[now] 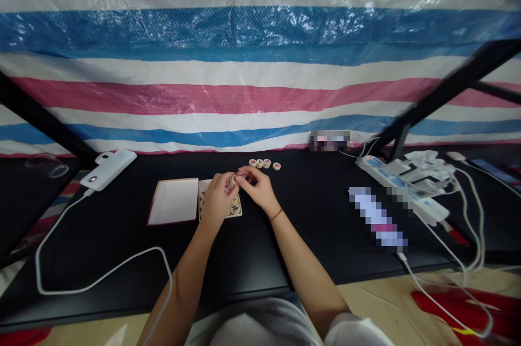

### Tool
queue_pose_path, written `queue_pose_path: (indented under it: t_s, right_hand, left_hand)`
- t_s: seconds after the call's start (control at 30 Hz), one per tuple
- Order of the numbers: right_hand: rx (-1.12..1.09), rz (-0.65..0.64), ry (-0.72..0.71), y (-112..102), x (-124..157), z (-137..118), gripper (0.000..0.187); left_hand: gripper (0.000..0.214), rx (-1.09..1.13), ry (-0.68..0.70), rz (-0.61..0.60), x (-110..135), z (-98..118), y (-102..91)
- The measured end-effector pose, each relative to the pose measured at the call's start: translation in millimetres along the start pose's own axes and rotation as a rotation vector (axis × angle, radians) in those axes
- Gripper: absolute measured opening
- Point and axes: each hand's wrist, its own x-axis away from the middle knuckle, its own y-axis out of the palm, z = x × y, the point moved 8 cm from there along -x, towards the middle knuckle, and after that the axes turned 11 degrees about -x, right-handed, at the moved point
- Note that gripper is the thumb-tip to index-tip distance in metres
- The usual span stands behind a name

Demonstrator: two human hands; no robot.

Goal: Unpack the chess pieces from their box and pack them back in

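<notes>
My left hand (218, 197) is over the open box (234, 216), which holds round xiangqi pieces with characters on them. Its fingers are closed on a pale xiangqi piece (233, 179). From the other side, my right hand (259, 187) meets it, thumb and fingers pinched at the same piece. Part of the box is hidden behind my left hand. Just beyond my right hand, several xiangqi pieces (259, 163) with red characters lie in a short row, the rightmost one (277, 166) a little apart. The white-lined lid (175, 201) lies beside the box on the left.
A white power bank (109, 168) with a cable sits at left on the black table (252, 264). To the right are a blurred-out phone (376, 216), a power strip (419, 197) with plugs, and loose cables. A striped sheet (244, 96) hangs behind.
</notes>
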Motion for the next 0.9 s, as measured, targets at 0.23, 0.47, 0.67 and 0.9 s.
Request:
queue_pose_path:
  t_s: [0.23, 0.47, 0.67, 0.9]
  right_hand:
    - [-0.001, 0.047, -0.014, -4.7, -1.4, 5.3, 0.029]
    - [0.439, 0.567, 0.091, -118.4, 0.3, 49.2, 0.036]
    - [0.654, 0.428, 0.188, -112.8, -3.1, 64.8, 0.022]
    - [0.691, 0.458, 0.201, -110.5, -0.5, 63.0, 0.017]
  left_hand:
    - [0.028, -0.022, 0.092, -0.055, 1.8, -0.2, 10.2]
    - [0.039, -0.007, 0.089, -0.086, 1.6, 0.9, 10.0]
    - [0.034, 0.019, 0.085, -0.07, 1.5, 2.1, 8.6]
    - [0.029, 0.012, 0.074, -0.05, -0.2, 0.4, 3.3]
